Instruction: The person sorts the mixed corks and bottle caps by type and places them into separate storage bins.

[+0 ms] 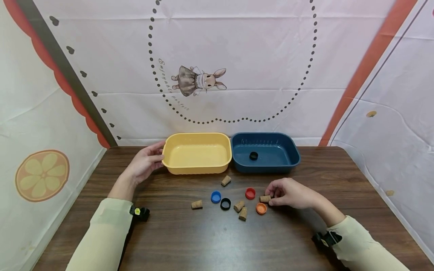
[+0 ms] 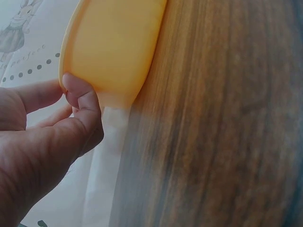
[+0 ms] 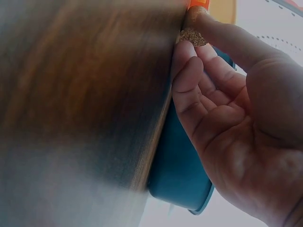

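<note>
At its left end, the yellow plastic bin point(image 1: 196, 170) has its rim pinched by my left hand point(image 1: 145, 162); the left wrist view shows the fingertips point(image 2: 78, 85) on that rim. My right hand point(image 1: 288, 194) pinches a cork point(image 1: 265, 198) between thumb and fingers, low at the tabletop. In the right wrist view the cork's end point(image 3: 193, 37) shows between the fingertips. Close by lie a red bottle cap point(image 1: 250, 193) and an orange bottle cap point(image 1: 261, 208). A black cap point(image 1: 253, 156) lies inside the dark blue bin point(image 1: 266, 168).
More corks lie about the wooden table point(image 1: 190, 241): one point(image 1: 226, 180) before the yellow bin, one point(image 1: 196, 204) farther left, two point(image 1: 239, 206) near the middle. A blue cap point(image 1: 216, 197) and a black ring-like cap point(image 1: 225, 204) sit among them. A printed cloth point(image 1: 257, 56) hangs behind.
</note>
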The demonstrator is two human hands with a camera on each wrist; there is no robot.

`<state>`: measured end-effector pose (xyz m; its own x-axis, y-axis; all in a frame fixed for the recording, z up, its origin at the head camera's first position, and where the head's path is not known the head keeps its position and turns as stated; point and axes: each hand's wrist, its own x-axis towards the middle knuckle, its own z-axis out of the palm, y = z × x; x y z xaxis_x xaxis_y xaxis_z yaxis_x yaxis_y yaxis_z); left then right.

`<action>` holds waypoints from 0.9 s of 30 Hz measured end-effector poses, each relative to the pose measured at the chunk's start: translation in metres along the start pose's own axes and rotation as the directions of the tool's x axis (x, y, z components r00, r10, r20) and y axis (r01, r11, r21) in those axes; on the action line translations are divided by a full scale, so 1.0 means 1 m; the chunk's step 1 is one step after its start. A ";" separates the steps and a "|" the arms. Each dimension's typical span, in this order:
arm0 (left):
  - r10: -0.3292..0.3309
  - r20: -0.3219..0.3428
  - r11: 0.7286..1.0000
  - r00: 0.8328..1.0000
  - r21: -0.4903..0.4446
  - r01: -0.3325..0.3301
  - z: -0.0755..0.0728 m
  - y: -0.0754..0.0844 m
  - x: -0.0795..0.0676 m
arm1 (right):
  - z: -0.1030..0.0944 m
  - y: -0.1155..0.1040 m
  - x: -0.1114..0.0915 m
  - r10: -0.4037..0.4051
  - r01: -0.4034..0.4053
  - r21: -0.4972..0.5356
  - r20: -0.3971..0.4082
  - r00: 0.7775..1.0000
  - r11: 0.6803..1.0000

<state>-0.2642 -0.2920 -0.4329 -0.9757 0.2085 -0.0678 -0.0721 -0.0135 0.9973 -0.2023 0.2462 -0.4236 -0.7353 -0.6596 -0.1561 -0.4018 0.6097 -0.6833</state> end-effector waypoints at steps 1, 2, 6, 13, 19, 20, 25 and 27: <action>0.001 0.002 1.000 1.000 0.002 -0.001 0.000 0.000 0.000 | 0.000 0.000 0.000 0.000 0.000 -0.001 -0.001 1.000 1.000; 0.001 0.001 1.000 1.000 0.002 -0.001 0.000 0.000 0.000 | 0.000 0.000 0.000 0.000 0.000 -0.004 -0.002 1.000 1.000; -0.002 0.001 1.000 1.000 0.014 0.002 0.001 0.001 -0.001 | -0.001 -0.001 0.000 0.000 0.000 -0.009 -0.011 1.000 1.000; -0.005 0.001 1.000 1.000 0.029 0.005 0.000 0.000 -0.001 | -0.005 -0.005 0.000 0.009 -0.009 0.016 -0.044 0.999 1.000; -0.008 0.004 1.000 1.000 0.025 0.008 0.000 -0.001 0.001 | -0.012 -0.015 0.002 -0.012 0.016 0.043 -0.081 0.997 0.999; -0.010 0.003 1.000 1.000 0.024 0.010 0.000 -0.001 0.001 | -0.013 -0.017 0.003 -0.019 0.023 0.040 -0.095 0.995 0.999; -0.011 0.000 1.000 1.000 0.029 0.011 0.000 -0.002 0.002 | -0.019 -0.027 0.012 -0.039 0.042 0.013 -0.171 0.984 0.999; -0.014 -0.003 0.999 1.000 0.030 0.014 -0.001 -0.002 0.002 | -0.022 -0.032 0.017 -0.050 0.051 0.004 -0.198 0.979 0.999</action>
<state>-0.2658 -0.2922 -0.4350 -0.9752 0.2059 -0.0813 -0.0792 0.0185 0.9967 -0.2136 0.2254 -0.3891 -0.8078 -0.5890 0.0221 -0.4368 0.5731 -0.6934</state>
